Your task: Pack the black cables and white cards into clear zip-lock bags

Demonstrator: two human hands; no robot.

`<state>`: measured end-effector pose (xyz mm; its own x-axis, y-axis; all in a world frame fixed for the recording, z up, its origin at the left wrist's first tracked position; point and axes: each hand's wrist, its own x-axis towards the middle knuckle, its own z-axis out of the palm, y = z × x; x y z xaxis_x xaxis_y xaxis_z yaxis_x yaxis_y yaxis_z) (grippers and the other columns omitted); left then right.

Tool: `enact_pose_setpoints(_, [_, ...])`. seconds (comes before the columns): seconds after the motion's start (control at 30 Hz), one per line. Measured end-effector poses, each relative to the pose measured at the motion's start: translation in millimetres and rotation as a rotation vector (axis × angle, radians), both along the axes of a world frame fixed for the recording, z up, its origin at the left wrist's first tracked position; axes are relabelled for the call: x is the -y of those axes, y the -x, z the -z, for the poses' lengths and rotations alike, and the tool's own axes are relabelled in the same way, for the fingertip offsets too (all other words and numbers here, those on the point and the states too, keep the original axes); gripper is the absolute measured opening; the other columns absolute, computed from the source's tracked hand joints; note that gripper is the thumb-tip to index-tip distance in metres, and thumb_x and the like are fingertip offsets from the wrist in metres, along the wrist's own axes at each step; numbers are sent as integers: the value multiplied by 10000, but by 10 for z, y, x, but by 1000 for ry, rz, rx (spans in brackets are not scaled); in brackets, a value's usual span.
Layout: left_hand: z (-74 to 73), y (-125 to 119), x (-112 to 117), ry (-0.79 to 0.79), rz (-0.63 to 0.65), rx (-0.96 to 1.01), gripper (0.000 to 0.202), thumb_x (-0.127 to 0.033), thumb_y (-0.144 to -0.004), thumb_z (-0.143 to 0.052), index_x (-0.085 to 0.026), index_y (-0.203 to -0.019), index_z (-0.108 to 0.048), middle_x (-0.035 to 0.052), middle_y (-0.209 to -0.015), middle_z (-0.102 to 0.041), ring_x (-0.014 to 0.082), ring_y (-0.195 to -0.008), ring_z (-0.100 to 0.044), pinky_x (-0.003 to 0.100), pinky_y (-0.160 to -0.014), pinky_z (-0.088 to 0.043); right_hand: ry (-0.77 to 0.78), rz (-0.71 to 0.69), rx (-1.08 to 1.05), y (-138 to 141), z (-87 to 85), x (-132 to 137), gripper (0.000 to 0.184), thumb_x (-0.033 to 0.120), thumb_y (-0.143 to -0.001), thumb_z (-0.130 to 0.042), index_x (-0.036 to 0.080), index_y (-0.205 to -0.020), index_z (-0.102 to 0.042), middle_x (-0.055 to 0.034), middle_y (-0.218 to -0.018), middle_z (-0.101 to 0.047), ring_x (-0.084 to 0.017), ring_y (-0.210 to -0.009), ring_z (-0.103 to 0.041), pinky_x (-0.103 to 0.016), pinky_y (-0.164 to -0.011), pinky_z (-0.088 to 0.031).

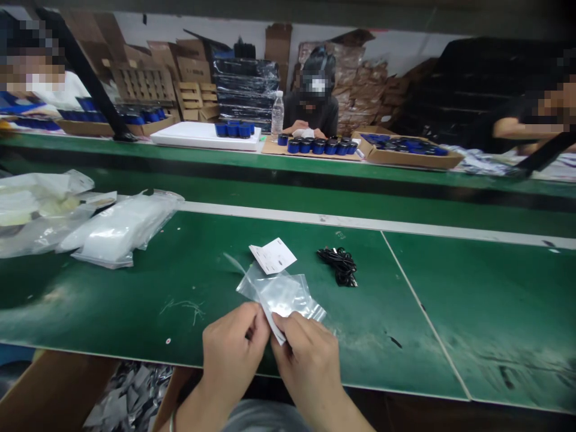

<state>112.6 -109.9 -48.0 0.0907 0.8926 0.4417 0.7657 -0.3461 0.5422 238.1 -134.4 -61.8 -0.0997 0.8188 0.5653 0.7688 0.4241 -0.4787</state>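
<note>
My left hand (236,345) and my right hand (308,351) meet at the table's near edge, fingers closed in a pinch. Between them they grip a thin clear plastic bag (256,288), seen nearly edge-on, with a whitish strip at its near end. Whether that strip is paper inside the bag I cannot tell. Just beyond my fingers lie more flat clear zip bags (288,291). A folded white printed leaflet (274,256) rests at their far edge. To the right is a bundle of black cables (339,266) with metal plugs.
Large plastic packs (128,228) lie at the left of the green table (382,336). Below its near edge stands a carton (67,390) of small grey packets. Across, co-workers sit behind a raised shelf holding blue-black round items (318,146), a water bottle (278,114) and trays.
</note>
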Motion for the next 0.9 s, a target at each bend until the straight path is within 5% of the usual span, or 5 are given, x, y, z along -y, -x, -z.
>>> enact_pose_setpoints(0.33, [10, 17, 51, 11, 227, -156, 264, -230, -867, -395, -208, -686, -585, 6, -690, -539, 120, -549, -558, 205, -490, -437, 580, -337, -215, -290, -471, -41, 277, 128, -908, -389, 204, -793, -629, -8, -729, -636, -148, -663, -596, -244, -626, -451])
enact_pose_setpoints(0.5, [-4, 17, 118, 43, 328, -112, 201, -196, -861, -402, -202, -735, -559, 27, -800, -497, 104, -583, -554, 201, -532, -482, 534, -124, -416, -215, -281, -181, 261, 87, -780, -570, 205, -984, -681, -23, -824, -652, -153, -707, -605, -244, -659, -467])
enact_pose_setpoints(0.67, [91, 28, 64, 108, 351, -29, 172, -211, -859, -404, -224, -733, -519, 28, -830, -536, 144, -744, -595, 211, -656, -504, 601, -100, -446, -57, -72, -333, 185, 67, -767, -559, 164, -718, -708, -3, -639, -653, -142, -611, -606, -210, -552, -456])
enact_pose_setpoints(0.8, [209, 35, -110, 239, 256, 35, 191, -292, -873, -394, -236, -756, -534, 6, -831, -570, 138, -707, -607, 204, -627, -493, 597, -132, -354, -354, -199, -423, 160, 162, -787, -620, 200, -917, -705, 17, -727, -698, -128, -633, -643, -193, -575, -496])
enact_pose_setpoints(0.9, [219, -10, -201, 355, 200, 97, 224, -349, -871, -390, -240, -754, -546, -5, -828, -584, 132, -655, -601, 205, -581, -477, 417, 158, -76, -750, -355, -554, 244, 154, -825, -570, 179, -1050, -661, -75, -944, -659, -194, -822, -628, -323, -758, -498])
